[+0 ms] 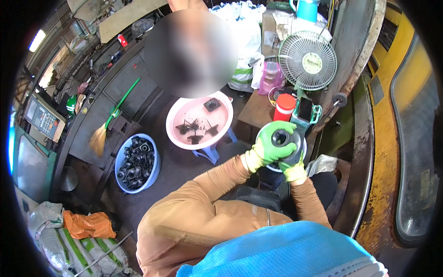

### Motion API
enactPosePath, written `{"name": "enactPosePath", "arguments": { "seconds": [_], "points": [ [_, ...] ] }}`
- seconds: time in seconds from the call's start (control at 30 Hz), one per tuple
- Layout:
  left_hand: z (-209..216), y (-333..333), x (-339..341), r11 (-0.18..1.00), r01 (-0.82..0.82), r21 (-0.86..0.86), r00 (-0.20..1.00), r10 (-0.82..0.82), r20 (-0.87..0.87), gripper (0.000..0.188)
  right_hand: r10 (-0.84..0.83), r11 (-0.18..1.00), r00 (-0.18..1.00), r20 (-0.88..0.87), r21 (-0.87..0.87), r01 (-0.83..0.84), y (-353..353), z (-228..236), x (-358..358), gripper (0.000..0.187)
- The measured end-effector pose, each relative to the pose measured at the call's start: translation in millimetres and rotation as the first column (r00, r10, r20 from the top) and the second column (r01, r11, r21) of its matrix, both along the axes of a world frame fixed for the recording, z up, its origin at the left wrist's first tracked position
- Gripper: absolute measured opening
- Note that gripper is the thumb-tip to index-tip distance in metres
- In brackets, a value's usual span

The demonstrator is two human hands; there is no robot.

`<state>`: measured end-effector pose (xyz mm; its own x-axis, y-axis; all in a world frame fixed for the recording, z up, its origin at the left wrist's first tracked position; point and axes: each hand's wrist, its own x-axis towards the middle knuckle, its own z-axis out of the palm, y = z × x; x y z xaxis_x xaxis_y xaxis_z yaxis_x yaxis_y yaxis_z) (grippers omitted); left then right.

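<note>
In both gloved hands, over a pale round basin, is a dark part with a squarish flange and a round hole. My left hand, in a green and yellow glove, closes around its left side, fingers across the top and thumb below the hole. My right hand, gloved alike, grips it from the lower right; some of its fingers are hidden behind the part. To the left, a pink basin holds several dark pieces, one a square block. A blue basin is heaped with black fittings.
The pink basin rests on a blue stool. At the right stand a fan, a red-lidded container and a rusty yellow machine. Leftward are a broom and stacked sacks. Another person, blurred, is beyond the pink basin.
</note>
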<state>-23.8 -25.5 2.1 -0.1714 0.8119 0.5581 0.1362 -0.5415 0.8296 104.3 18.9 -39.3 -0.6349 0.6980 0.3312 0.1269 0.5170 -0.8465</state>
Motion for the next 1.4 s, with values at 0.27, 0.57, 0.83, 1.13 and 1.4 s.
{"name": "enactPosePath", "arguments": {
  "seconds": [0.27, 0.57, 0.83, 1.13, 1.4],
  "points": [
    [12.1, -0.4, -15.3, 0.930, 0.318, -0.182, 0.947, -0.321, 0.011, 0.036, 0.149, 0.988, 0.976, -0.162, 0.067, -0.139, 0.0, 0.1, 22.5, 0.058],
    [13.8, -6.9, -30.4, 0.778, 0.561, -0.283, 0.772, -0.615, -0.160, 0.039, 0.379, 0.883, 0.909, -0.171, -0.227, -0.411, -9.1, -8.0, 33.0, 0.053],
    [19.4, 9.1, -42.4, 0.552, 0.793, -0.258, 0.509, -0.833, -0.218, 0.047, 0.395, 0.901, 0.915, -0.083, -0.159, -0.403, -16.8, -27.0, 34.2, 0.069],
    [-17.2, 0.2, 4.7, 0.982, -0.087, 0.167, 0.994, 0.097, -0.053, 0.051, -0.173, 0.959, 0.961, -0.217, 0.186, 0.215, -12.5, -34.0, 6.3, 0.057],
    [-9.5, -8.1, -6.8, 0.984, 0.094, 0.151, 0.983, -0.068, -0.171, 0.043, 0.058, 0.961, 0.998, -0.033, 0.273, -0.047, -11.6, -14.6, 25.8, 0.060]
  ]
}}
